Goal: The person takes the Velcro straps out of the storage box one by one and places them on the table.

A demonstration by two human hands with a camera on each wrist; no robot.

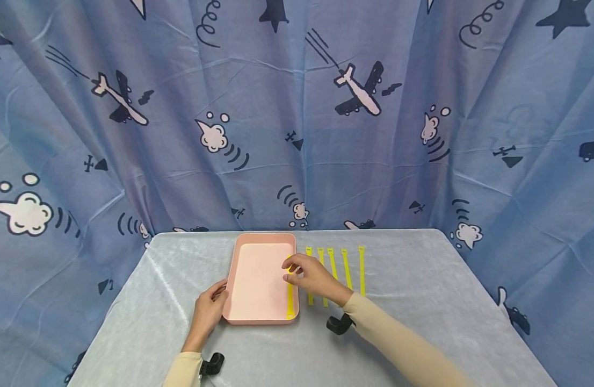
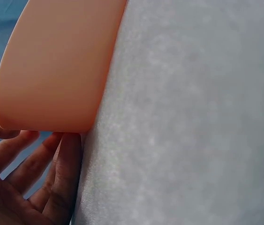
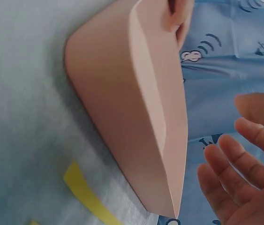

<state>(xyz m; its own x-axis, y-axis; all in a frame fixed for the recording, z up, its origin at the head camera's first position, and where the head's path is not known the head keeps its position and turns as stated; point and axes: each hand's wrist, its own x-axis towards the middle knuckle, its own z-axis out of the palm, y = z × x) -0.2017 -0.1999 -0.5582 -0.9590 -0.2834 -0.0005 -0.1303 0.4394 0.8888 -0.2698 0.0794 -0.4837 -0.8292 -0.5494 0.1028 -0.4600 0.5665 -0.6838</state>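
Note:
A shallow pink tray (image 1: 258,317) lies on the table, tilting across the right wrist view. My left hand (image 1: 209,312) holds its left edge, with fingers (image 2: 66,159) against the outer wall and a fingertip over the rim. Above the tray's right side hovers my right hand (image 1: 310,275), fingers loosely bent and apart, nothing between them. Beneath it a flat yellow strap (image 1: 290,303) with a wider end, resembling a cable tie, lies lengthwise inside the tray along the right wall; the hand covers part of it.
To the tray's right, several similar yellow straps (image 1: 362,269) lie in a row, slotted heads toward the back, partly covered by my right hand and forearm. Grey cloth (image 1: 422,301) covers the table. A blue patterned curtain (image 1: 297,134) hangs behind its far edge.

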